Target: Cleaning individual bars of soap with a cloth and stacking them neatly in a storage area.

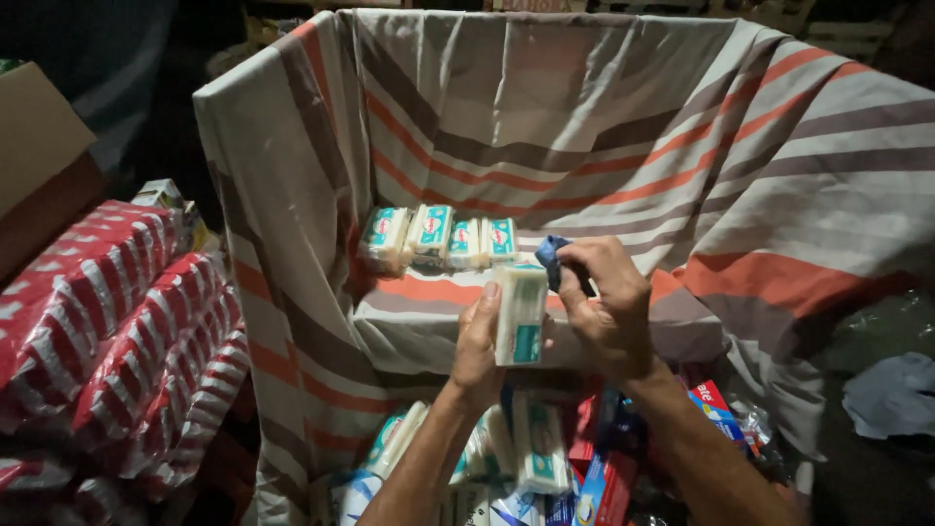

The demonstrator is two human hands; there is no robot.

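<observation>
Obs.: left hand [479,353] is holding a wrapped soap bar [519,314] upright over the middle of the scene, thumb pressing against its near long edge, the other fingers hidden behind the bar; the grip is leaving the front and top faces exposed, apparently for wiping. Right hand [609,312] is sitting just beside the bar's upper end, fingers curled together and pinching a small dark blue cloth [553,257] against that top corner. The bar is in the air, above the front edge of a striped sheet [545,117] that is lining a large box-like bin, its sides draped up high, probably to keep the contents off the bare walls. Four similar bars in a row [438,237] are lying side by side on the sheet near the back, touching one another, packed neatly from the far corner. Below the wrists, a loose heap of more wrapped bars [539,448] and some red-and-blue cartons [608,477] is lying, within easy reach. Stacked red-and-white packs [107,321] are standing at the left, well apart from both hands. Lighting is dim; finer detail cannot be told.
</observation>
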